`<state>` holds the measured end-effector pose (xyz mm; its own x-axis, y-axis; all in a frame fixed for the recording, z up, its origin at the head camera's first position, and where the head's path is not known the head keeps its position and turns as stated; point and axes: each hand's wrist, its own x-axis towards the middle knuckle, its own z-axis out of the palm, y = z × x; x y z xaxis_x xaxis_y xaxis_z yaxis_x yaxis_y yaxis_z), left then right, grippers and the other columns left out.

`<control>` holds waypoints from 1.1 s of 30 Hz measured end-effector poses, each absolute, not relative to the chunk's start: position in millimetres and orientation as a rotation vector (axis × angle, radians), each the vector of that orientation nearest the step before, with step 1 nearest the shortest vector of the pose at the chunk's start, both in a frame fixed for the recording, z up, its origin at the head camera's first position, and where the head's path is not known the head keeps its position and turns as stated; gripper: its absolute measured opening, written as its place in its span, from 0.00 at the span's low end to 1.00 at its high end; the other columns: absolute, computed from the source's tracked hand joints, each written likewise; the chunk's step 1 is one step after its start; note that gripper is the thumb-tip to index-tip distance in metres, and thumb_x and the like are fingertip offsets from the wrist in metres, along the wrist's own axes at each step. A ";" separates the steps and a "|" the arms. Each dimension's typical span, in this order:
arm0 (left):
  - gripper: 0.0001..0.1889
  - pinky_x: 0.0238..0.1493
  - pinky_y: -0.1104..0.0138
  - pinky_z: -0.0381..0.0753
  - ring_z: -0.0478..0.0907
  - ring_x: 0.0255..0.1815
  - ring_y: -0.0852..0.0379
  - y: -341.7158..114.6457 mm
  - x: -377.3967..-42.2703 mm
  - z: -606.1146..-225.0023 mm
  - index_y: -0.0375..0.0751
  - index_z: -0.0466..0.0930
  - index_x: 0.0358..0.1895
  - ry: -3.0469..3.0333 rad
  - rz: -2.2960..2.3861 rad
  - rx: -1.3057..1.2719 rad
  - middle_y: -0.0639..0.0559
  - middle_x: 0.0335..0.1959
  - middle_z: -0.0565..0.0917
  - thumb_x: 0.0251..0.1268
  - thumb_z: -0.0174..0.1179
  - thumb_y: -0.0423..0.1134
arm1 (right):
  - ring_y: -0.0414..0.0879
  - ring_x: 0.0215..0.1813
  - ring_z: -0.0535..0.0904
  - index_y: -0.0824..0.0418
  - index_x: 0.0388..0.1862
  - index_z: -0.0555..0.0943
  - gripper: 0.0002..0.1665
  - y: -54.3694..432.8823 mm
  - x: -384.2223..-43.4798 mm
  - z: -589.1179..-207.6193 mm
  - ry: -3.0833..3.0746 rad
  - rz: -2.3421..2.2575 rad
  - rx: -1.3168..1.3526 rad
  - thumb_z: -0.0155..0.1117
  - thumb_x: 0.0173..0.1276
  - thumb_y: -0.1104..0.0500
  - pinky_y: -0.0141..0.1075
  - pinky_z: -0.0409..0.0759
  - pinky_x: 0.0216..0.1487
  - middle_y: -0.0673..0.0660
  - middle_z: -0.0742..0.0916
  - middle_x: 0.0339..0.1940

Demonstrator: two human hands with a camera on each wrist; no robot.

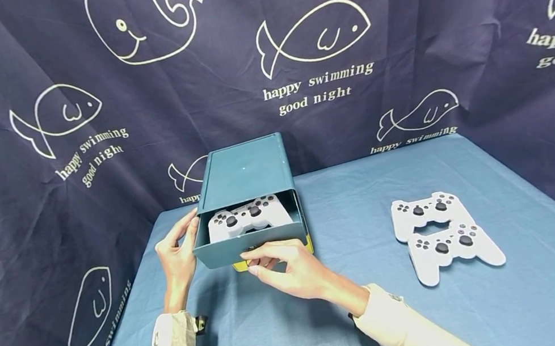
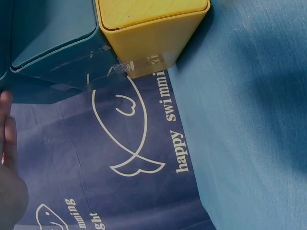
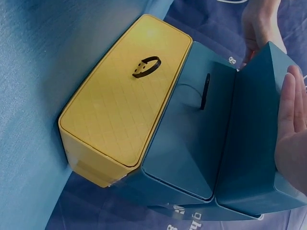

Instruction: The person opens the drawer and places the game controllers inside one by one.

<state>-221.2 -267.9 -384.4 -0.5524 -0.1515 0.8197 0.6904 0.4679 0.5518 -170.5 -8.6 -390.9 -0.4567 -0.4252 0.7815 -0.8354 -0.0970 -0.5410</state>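
A teal drawer unit (image 1: 248, 170) stands on the blue cloth, its top drawer (image 1: 250, 247) pulled partway out. Inside that drawer lies a white game controller (image 1: 272, 213). My left hand (image 1: 176, 258) touches the unit's left side near the front corner, fingers mostly straight. Against the drawer's front rests my right hand (image 1: 288, 266); in the right wrist view its fingers (image 3: 288, 103) lie along the teal face. A dark bit of the pull shows by the fingers in the head view, but whether they grip it is hidden.
Two more white controllers, one behind (image 1: 428, 210) and one in front (image 1: 450, 247), lie touching on the right. Below are a shut teal drawer (image 3: 187, 120) and a yellow drawer (image 3: 115, 105), each with a black pull. A dark fish-print curtain (image 1: 324, 133) hangs behind.
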 end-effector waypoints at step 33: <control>0.11 0.52 0.75 0.77 0.84 0.45 0.74 -247.4 -202.1 -363.5 0.22 0.86 0.50 -1.832 -1.181 -0.425 0.30 0.44 0.87 0.66 0.63 0.17 | 0.40 0.35 0.85 0.67 0.52 0.88 0.15 -11.3 -187.2 -390.0 -1.868 1.615 1.308 0.69 0.67 0.71 0.32 0.85 0.39 0.54 0.91 0.39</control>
<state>-202.1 -247.4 -363.5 -0.5460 -0.1701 0.8203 0.6770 0.4872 0.5516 -187.2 -11.3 -390.0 -0.5151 -0.4104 0.7524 -0.8038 -0.0736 -0.5904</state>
